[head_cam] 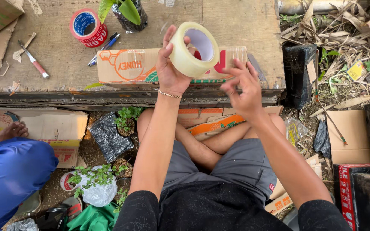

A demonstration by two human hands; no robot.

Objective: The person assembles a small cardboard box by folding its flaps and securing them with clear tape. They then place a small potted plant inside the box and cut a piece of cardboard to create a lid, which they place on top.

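Both hands are raised over the near edge of a worn wooden platform (236,25). The left hand (171,68) grips a roll of clear packing tape (193,49), fingers wrapped around its outer band so the hollow core faces up and to the right. The right hand (245,87) holds nothing; it hovers just beside the roll, lower and to the right, its fingers loosely spread and its fingertips (236,66) near the roll's rim. Whether they touch the tape cannot be told.

Below the hands, the person sits cross-legged in grey shorts (236,167), with flattened cardboard (213,124) under the legs.

Behind the roll, a long cardboard box (129,66) lies along the platform's near edge. Farther back, toward the far left corner, sits a red and white tape roll (88,28), with two pens (103,48) beside it and a small potted plant (127,13) at the far edge. A cutter (34,60) lies near the left edge.
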